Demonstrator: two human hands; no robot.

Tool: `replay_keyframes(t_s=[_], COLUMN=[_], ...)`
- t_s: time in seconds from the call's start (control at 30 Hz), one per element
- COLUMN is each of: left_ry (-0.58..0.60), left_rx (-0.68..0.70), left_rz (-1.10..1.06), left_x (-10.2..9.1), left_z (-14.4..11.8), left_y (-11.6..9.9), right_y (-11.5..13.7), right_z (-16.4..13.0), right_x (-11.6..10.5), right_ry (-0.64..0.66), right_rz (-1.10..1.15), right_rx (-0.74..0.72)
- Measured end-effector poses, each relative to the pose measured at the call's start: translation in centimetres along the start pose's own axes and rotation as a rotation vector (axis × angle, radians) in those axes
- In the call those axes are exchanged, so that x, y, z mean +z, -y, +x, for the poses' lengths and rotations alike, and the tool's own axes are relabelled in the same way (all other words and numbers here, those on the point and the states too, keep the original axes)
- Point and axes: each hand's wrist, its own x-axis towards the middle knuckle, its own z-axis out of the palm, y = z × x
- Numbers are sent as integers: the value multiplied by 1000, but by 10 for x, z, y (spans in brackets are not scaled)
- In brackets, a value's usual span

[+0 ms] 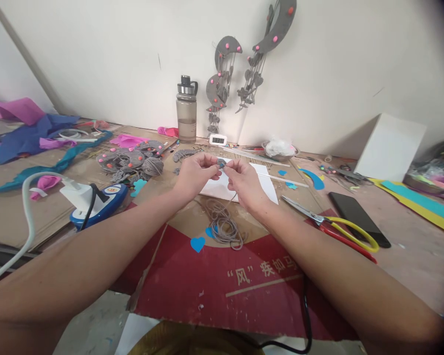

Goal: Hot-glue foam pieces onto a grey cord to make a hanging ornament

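My left hand (197, 173) and my right hand (244, 183) meet above a white sheet of paper (267, 186). Between their fingertips both pinch a small grey-blue piece (221, 163); its exact shape is too small to make out. A strand of grey cord drops from near my right hand toward a loose coil of grey cord (224, 224) on the cardboard. Beside that coil lies a blue heart cutout (197, 244), and another blue cutout (209, 231) is partly covered by the cord.
Scissors (323, 219) and a black phone (358, 217) lie to the right. On the left are a blue power strip (107, 202) and a grey felt pile (133, 160). A water bottle (187, 111) and small clock (218, 140) stand behind; moon-shaped hangings (227, 47) are on the wall.
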Motion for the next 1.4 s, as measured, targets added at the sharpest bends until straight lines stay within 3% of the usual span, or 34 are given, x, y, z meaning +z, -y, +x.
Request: replay_keyframes(t_s=[0.17,0.5,0.9,1.4], left_ry=[20,37,-16,-1], left_rx=[2,22,-14,-23], left_rz=[-36,-19,113,-10], left_x=[1,1,2,1], left_z=[-2,-2,-4,0], left_y=[-4,-5,-12,-3], right_y=[-2,5,9,7], right_z=[2,-2,-6,-9], right_x=[-5,-6,-3,0], right_ry=[-64,-83,-76,-134], right_rz=[-171,-294,-324,-345], right_rx=[-150,-259,-239,-231])
